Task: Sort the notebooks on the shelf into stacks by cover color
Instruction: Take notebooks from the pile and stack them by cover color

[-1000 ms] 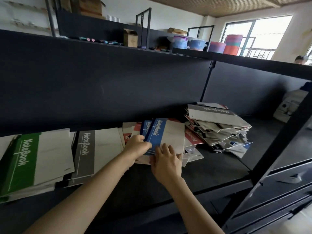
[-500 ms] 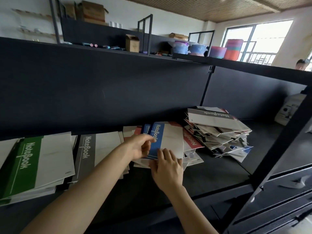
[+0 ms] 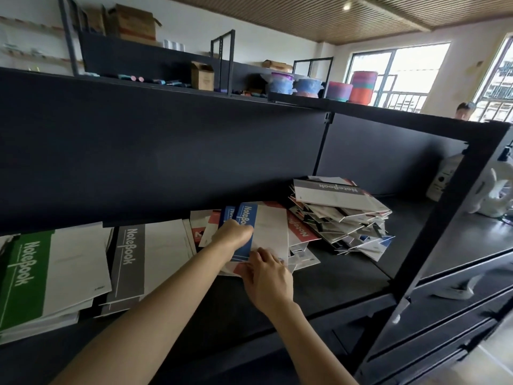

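On the dark shelf [image 3: 333, 276] lie notebook stacks: a green-cover stack [image 3: 50, 276] at far left, a grey-cover stack [image 3: 150, 259] beside it. In the middle a blue-cover notebook [image 3: 266, 232] lies on top of red-cover notebooks [image 3: 301, 232]. My left hand [image 3: 234, 234] rests on the blue notebook's spine side with its fingers curled over the cover. My right hand [image 3: 268, 276] holds the near edge of that pile, fingertips tucked at the notebook edges. A messy unsorted heap [image 3: 341, 215] with a grey notebook on top sits to the right.
A black shelf board overhangs the notebooks. A black upright post [image 3: 433, 243] stands at the right, with drawers [image 3: 458, 309] below and a white bottle [image 3: 444, 176] and white object beyond it. Boxes and coloured tubs [image 3: 338, 90] sit on top. A person is at far right by the window.
My left hand has slid further onto the blue cover, and my right hand has stayed at the pile's near edge. The view has tilted upward a little.
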The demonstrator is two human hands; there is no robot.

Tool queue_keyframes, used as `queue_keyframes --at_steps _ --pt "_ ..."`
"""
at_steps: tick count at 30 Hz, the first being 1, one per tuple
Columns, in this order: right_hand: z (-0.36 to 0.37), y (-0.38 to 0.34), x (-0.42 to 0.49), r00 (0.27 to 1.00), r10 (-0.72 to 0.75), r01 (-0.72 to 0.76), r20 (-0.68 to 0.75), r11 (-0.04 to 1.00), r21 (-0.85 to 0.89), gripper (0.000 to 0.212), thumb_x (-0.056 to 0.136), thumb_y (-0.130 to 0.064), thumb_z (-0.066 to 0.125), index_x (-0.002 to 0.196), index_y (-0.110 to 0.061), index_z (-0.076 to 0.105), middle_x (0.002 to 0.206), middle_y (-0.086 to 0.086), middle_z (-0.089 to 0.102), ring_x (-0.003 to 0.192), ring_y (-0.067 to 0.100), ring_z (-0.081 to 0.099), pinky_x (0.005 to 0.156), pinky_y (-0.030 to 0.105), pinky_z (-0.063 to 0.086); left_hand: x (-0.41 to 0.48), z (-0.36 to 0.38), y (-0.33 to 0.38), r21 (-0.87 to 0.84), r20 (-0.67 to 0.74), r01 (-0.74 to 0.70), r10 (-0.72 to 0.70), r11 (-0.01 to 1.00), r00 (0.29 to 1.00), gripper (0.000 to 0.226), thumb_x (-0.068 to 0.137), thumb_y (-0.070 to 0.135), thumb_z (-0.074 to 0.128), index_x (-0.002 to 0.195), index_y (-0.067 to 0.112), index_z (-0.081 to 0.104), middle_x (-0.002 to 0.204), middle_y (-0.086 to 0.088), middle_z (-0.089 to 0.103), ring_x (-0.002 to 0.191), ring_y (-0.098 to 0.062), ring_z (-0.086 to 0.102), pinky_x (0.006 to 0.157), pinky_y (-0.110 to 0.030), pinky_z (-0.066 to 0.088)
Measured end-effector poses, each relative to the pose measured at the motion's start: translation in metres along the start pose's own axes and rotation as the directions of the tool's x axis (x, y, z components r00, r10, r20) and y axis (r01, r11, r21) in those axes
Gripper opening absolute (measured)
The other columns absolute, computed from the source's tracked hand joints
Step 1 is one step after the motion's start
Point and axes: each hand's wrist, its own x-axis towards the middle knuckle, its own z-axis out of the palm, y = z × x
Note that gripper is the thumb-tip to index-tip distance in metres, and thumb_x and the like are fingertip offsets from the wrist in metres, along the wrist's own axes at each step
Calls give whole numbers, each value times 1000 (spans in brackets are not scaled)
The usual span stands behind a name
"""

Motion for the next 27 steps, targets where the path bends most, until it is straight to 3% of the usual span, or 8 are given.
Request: queue_keyframes --at_steps 2,8,10,15,19,22,25,27 --pt "-3 1 1 1000 -7 7 -15 1000 -14 38 84 -44 43 86 -14 66 85 2 66 78 23 65 65 36 52 1 0 0 -32 -12 12 -13 999 1000 47 96 28 45 134 2 43 132 -19 51 113 -30 52 91 -39 44" --pt "-15 5 2 992 -3 2 128 1000 9 39 99 -40 36 128 -17 48 128 2 50 110 25 54 85 31 43 5 -12 -4 -383 -48 69 -94 921 994 36 95 12 49 128 -1 44 104 -11 51 89 -22 49 79 -31 37" --pt "-17 4 3 993 -5 3 120 1000 18 38 99 -40 36 129 -19 47 127 1 50 108 25 55 83 30 43 1 -12 -5 -390 -30 88 -109 917 994 21 95 7 48 115 0 46 111 -12 53 96 -25 51 79 -35 43" --pt "-17 5 3 993 4 -2 121 1000 -17 37 99 -39 37 130 -20 47 124 2 52 105 27 57 79 31 45 -4 -3 -16 -226 -70 -18 2 974 998 35 94 2 46 129 2 48 127 -17 53 112 -30 53 85 -35 48" --pt "-17 11 8 996 26 -29 89 999 23 33 98 -35 41 125 -21 54 118 2 56 102 27 59 70 28 41 -9 -8 -19 -350 -73 -61 37 935 997 35 93 1 52 128 -3 49 120 -13 55 105 -27 56 80 -33 48" --pt "-17 12 11 998 41 -44 54 998 42 34 99 -37 37 122 -22 57 114 2 58 99 25 59 68 28 40 -10 -13 -29 -541 81 -15 70 841 994 56 88 -3 58 140 1 38 127 -11 53 102 -24 59 86 -34 51" --pt "-15 11 13 998 39 -40 52 999 25 35 100 -38 34 123 -24 57 114 1 58 100 24 59 70 27 41 -12 -12 -40 -446 70 -112 159 888 985 70 84 0 65 145 9 31 142 -13 44 123 -26 49 104 -42 43" --pt "-14 12 13 998 48 -49 46 999 15 36 100 -37 33 122 -23 58 113 1 59 99 23 59 68 26 38 -13 -10 -46 -402 15 -194 219 895 976 66 86 2 64 145 10 33 138 -9 48 118 -21 52 97 -34 48"
